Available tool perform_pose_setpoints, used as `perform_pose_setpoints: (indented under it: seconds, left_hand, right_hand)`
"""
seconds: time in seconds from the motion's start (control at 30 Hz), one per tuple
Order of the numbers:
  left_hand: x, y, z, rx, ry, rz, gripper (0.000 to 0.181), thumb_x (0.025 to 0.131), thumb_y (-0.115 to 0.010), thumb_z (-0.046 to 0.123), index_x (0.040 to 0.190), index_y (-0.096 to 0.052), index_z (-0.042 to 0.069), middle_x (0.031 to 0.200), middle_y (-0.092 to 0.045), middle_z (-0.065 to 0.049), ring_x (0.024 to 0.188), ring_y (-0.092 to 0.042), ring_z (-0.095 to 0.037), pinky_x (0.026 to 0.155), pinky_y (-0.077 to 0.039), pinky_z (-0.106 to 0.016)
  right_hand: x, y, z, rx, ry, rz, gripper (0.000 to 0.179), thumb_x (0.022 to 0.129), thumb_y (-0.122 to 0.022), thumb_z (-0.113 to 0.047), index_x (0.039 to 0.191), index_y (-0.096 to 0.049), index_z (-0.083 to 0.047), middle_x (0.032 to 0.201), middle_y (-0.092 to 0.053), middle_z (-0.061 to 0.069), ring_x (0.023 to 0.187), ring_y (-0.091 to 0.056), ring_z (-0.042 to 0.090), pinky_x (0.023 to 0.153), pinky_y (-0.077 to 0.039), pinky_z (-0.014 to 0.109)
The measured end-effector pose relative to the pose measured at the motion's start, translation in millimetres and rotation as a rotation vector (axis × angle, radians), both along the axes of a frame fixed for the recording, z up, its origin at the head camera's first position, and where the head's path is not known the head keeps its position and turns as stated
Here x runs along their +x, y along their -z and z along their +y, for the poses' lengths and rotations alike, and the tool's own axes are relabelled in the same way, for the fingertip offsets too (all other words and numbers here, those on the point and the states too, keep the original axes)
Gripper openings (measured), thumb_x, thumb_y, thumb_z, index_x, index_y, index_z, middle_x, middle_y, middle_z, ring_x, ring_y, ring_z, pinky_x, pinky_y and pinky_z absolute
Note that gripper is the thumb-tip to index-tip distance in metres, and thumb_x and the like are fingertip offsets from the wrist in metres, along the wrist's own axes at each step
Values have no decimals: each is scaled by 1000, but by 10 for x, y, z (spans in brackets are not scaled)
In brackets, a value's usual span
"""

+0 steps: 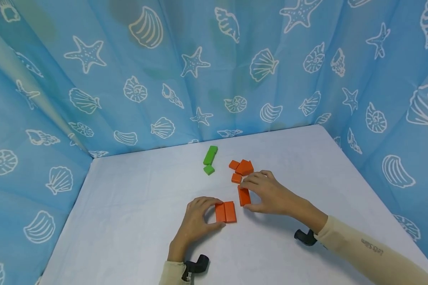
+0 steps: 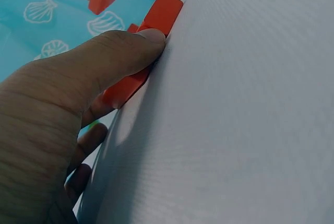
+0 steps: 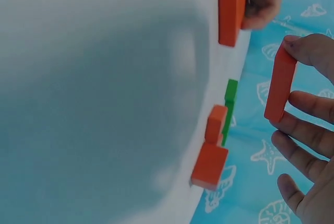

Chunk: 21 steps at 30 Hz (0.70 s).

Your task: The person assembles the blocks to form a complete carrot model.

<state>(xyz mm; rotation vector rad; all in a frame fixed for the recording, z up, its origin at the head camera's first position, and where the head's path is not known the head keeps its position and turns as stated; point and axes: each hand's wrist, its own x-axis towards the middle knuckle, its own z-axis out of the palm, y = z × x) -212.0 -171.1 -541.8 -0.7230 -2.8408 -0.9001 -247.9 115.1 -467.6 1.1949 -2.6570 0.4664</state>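
Two orange rectangular blocks lie side by side on the white table. My left hand (image 1: 197,218) grips the left block (image 1: 220,213) by its ends, thumb at the near end and a fingertip at the far end. The right block (image 1: 230,212) lies against it. My right hand (image 1: 271,193) pinches another orange rectangular block (image 1: 244,196) lengthwise between thumb and fingertips, a little to the right of the pair. In the right wrist view this held block (image 3: 281,85) shows against the curtain, raised off the table. The left wrist view has my left thumb (image 2: 125,51) covering part of the blocks.
Beyond my right hand sit several orange blocks: two small ones (image 1: 234,164) (image 1: 236,178) and a larger angular one (image 1: 245,168). Left of them lie a long green block (image 1: 210,155) and a small green block (image 1: 209,170). A blue shell-patterned curtain (image 1: 207,91) surrounds the white table (image 1: 128,221).
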Motion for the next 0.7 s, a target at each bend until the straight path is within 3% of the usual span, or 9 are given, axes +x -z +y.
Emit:
perform_pose_setpoints:
  seconds: [0.4, 0.7]
  left_hand:
    - [0, 7, 6, -2, -1, -4, 54, 80, -80, 46, 129, -63, 30, 131, -60, 9, 130, -45, -20, 111, -28, -51]
    - [-17, -6, -6, -16, 5, 5, 54, 80, -79, 46, 129, -62, 30, 131, -59, 9, 130, -45, -19, 112, -28, -50]
  right_hand:
    - [118, 247, -102, 56, -48, -49, 54, 82, -79, -46, 125, -66, -16, 122, -64, -2, 120, -53, 21, 105, -34, 53]
    - [146, 311, -151, 89, -50, -62, 56, 83, -77, -50, 126, -65, -16, 122, -64, -2, 120, -53, 22, 106, -33, 53]
